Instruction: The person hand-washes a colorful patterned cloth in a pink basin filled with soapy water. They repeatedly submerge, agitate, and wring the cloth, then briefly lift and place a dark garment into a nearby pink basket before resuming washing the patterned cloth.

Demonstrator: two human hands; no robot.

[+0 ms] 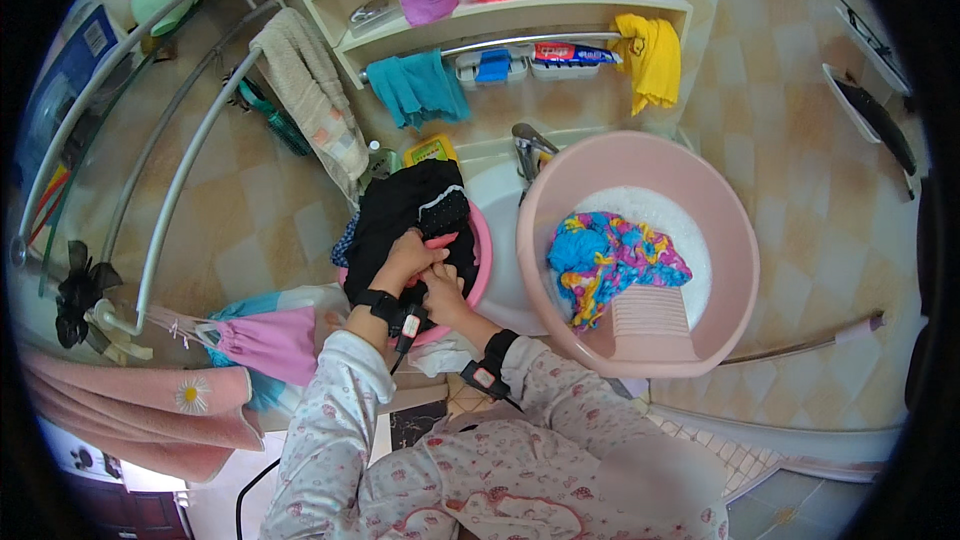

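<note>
In front of me a pink basin (480, 270) holds a heap of black clothes (382, 225). A black piece with white dots and a pale trim (444, 211) lies on top. My left hand (407, 259) and my right hand (445, 294) meet over the heap. Their fingers grip a small pink cloth (441, 241), which is mostly hidden by the hands. To the right is a larger pale pink tub (637, 146) with white suds (630, 199). A wet multicoloured cloth (615, 259) lies in it, against the ribbed washboard (651, 311).
A white washbasin (499, 240) with a chrome faucet (531, 146) sits behind and between the two tubs. A yellow pack (430, 149) and a bottle (381, 161) stand behind the clothes. Metal rails (195, 142) and hanging towels (307, 90) line the left wall. Above runs a shelf (525, 4).
</note>
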